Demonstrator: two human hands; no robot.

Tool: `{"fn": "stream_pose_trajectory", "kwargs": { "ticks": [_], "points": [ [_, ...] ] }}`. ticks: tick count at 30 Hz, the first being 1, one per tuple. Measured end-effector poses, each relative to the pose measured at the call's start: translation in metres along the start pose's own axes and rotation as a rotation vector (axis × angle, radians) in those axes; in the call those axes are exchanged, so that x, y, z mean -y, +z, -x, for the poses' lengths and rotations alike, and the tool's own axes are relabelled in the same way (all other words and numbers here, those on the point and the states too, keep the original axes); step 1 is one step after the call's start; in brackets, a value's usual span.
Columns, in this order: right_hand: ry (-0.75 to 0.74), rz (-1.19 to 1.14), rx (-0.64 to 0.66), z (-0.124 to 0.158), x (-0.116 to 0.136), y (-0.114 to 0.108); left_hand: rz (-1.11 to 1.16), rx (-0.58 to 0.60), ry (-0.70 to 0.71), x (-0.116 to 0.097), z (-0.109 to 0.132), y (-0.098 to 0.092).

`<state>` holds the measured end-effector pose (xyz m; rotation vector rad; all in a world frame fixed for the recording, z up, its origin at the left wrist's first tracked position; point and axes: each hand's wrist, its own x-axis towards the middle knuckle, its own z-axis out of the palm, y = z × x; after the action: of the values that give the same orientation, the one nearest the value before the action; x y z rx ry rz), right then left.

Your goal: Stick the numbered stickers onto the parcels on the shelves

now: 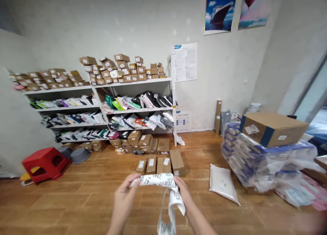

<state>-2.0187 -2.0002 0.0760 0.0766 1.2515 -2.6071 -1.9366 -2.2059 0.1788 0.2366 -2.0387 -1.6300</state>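
"Hands, then: what are they on?"

"Both pinch one white strip (155, 179) printed with black numbers. The left hand (126, 194) grips its left end with fingertips closed on it; the right hand (182, 192) grasps the other end."

"Where does the strip sit?"

"Low in the middle of the view, stretched level between the hands above the wooden floor (76, 201). A loose tail hangs from the right hand to the bottom edge."

"What lies around?"

"Just beyond the strip, brown boxes (163, 165) lie on the floor before the shelves (133, 81), which carry small boxes on top and soft parcels below. A white bag (223, 184) lies flat to the right. Farther right is a plastic-wrapped stack (255, 160) with a carton (273, 127) on it. A red stool (46, 163) stands far left."
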Motion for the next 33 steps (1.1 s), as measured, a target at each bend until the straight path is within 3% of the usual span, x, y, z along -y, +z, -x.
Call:
{"fn": "stream_pose_trajectory", "kwargs": {
  "ticks": [4,8,13,15,17,20,26,33],
  "points": [
    [-0.056,0.039,-0.028,-0.073,-0.02,0.051,0.036,0.018,-0.001,0.021,-0.111,-0.041],
    [-0.215,0.281,0.039,-0.13,-0.047,0.098,-0.029,0.141,-0.029,0.051,-0.198,-0.052],
    [-0.331,0.488,0.016,-0.176,-0.069,0.15,0.036,0.453,-0.112,0.08,-0.257,-0.041],
    [-0.304,0.442,-0.039,-0.19,-0.071,0.163,0.102,0.59,-0.157,0.088,-0.272,-0.037],
    [-0.266,0.331,-0.105,-0.201,-0.07,0.167,0.137,0.648,-0.194,0.096,-0.286,-0.037],
    [-0.189,0.228,-0.17,-0.215,-0.066,0.162,0.191,0.551,-0.209,0.11,-0.307,-0.04],
    [-0.064,0.167,-0.253,-0.237,-0.067,0.141,0.344,0.173,-0.162,0.133,-0.34,-0.05],
    [-0.146,0.281,-0.305,-0.254,-0.069,0.106,0.19,0.056,-0.112,0.144,-0.376,-0.09]
  ]
}}
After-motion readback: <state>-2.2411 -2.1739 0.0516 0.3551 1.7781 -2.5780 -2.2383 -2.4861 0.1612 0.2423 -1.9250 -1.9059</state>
